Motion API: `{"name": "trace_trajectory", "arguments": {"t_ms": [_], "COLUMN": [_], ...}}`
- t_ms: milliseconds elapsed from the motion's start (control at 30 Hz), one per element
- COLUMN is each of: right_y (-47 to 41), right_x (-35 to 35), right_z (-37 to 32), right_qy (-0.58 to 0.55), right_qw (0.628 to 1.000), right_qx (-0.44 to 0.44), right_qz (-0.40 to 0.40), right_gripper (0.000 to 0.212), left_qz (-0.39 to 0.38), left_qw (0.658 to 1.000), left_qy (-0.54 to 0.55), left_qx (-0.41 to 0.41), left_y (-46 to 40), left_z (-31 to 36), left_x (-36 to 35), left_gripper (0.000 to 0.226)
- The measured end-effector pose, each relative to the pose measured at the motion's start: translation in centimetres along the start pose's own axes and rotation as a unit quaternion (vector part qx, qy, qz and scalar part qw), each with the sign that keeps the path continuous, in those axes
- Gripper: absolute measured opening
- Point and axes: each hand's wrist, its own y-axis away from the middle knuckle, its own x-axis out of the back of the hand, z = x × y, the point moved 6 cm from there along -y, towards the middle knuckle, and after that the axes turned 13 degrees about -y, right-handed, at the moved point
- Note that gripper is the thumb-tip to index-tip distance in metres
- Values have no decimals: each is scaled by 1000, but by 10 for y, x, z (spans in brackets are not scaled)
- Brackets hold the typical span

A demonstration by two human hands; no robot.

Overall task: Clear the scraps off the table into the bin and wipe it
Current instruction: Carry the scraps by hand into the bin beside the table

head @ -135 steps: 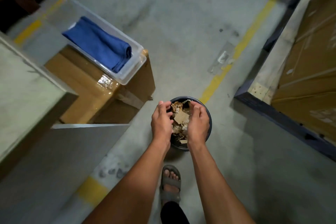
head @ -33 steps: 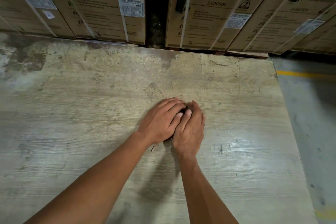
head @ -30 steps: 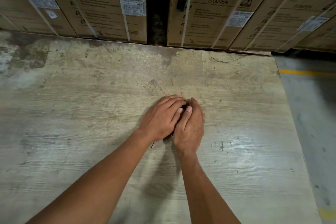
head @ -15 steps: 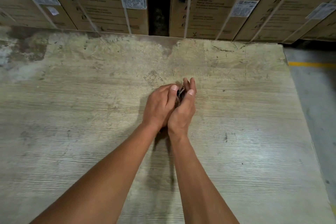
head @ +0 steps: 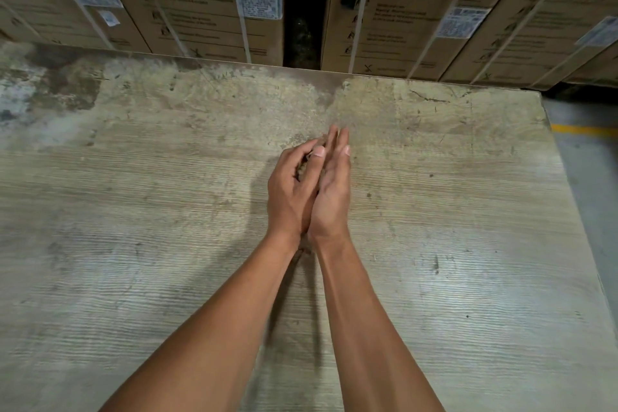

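Scraps [head: 302, 168] sit cupped between both hands above mid-table, mostly hidden, only a brownish bit showing. Left hand [head: 290, 192] curls round them, thumb over top. Right hand [head: 331, 191] presses against it, fingers straight. Table [head: 133, 244] worn and streaked. Strapped cardboard boxes [head: 418, 10] along far edge.

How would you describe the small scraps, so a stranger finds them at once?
Start at the worn grey wooden table. Over its middle, the left hand and right hand press together. The brownish scraps peek between them, the only loose bits visible.
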Motion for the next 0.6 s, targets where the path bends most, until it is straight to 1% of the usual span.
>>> {"name": "trace_trajectory", "arguments": {"t_ms": [67, 133, 200, 267, 367, 433, 467, 567, 600], "right_y": [-1, -4, 1, 8, 11, 14, 16, 20, 20], "right_x": [-6, -7, -11, -14, -14, -17, -22, -40, -44], "right_z": [-3, -5, -7, -9, -4, -3, -4, -1, 1], "right_qy": [92, 150, 157, 185, 195, 213, 228, 271, 282], "right_qw": [995, 986, 984, 972, 964, 963, 962, 957, 955], "right_qx": [30, 73, 80, 122, 147, 139, 134, 102, 86], "right_qz": [-11, -5, 36, 81, 104, 84, 60, -16, -29], "right_gripper": [74, 65, 54, 52, 53, 54, 53, 59, 62], "left_qz": [-13, -6, 19, 29, 21, -5, -23, -91, -105], "left_qw": [995, 986, 983, 979, 975, 970, 964, 929, 925], "left_qy": [90, 153, 156, 162, 173, 205, 229, 326, 333], "left_qx": [42, 68, 94, 118, 136, 131, 131, 149, 153], "left_y": [-1, -4, -5, -5, -5, -5, -4, 1, 2], "left_z": [-7, -7, -5, -4, -8, -12, -14, -16, -15], "left_x": [1, 5, 14, 20, 23, 21, 19, 14, 13], "left_gripper": [28, 26, 24, 24, 33, 39, 41, 59, 64]}}
